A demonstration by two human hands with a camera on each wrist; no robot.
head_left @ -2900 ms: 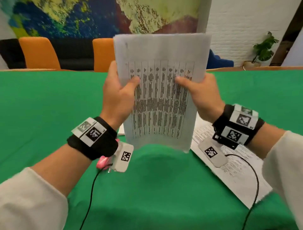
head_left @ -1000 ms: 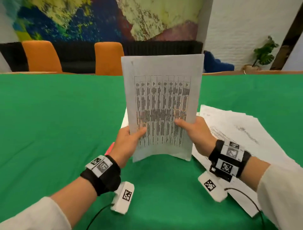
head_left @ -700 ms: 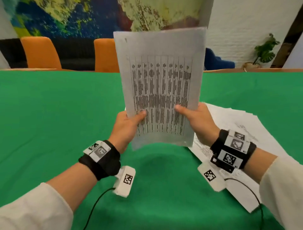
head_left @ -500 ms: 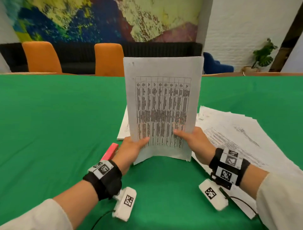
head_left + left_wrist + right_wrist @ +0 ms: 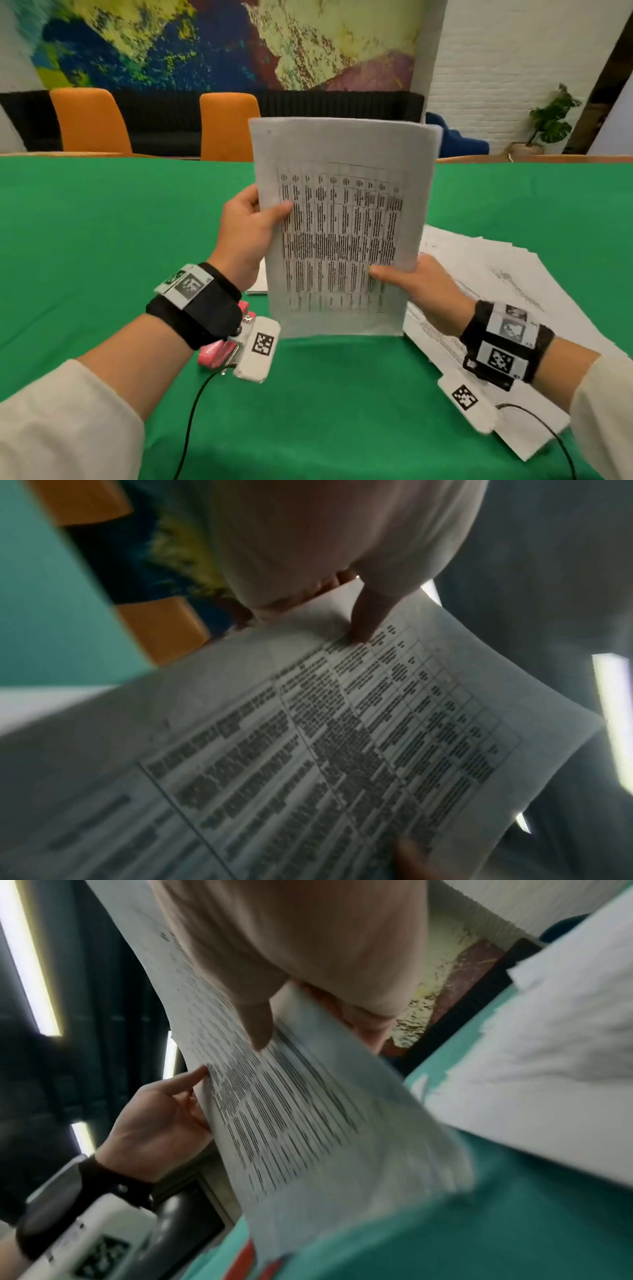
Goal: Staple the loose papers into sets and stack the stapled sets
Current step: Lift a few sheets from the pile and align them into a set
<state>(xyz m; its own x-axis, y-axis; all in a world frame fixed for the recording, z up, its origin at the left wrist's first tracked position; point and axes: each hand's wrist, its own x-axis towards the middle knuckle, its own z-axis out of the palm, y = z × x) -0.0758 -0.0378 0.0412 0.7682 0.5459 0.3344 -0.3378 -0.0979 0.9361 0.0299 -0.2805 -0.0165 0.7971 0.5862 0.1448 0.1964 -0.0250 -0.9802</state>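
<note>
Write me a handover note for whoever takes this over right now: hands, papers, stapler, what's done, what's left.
Left hand grips the left edge of the upright bundle of white printed table sheets; right hand pinches its lower right edge. The bundle's bottom edge is at the green table cloth, squared up.
Pink stapler lies on the cloth under the left wrist, untouched.
Loose white printed papers lie spread to the right.
Whether the held bundle is stapled cannot be told. Left: staple it, stack it, repeat with the loose papers.

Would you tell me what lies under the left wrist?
A pink stapler lies on the green table, partly covered by the wristband; its far end is hidden.
</note>
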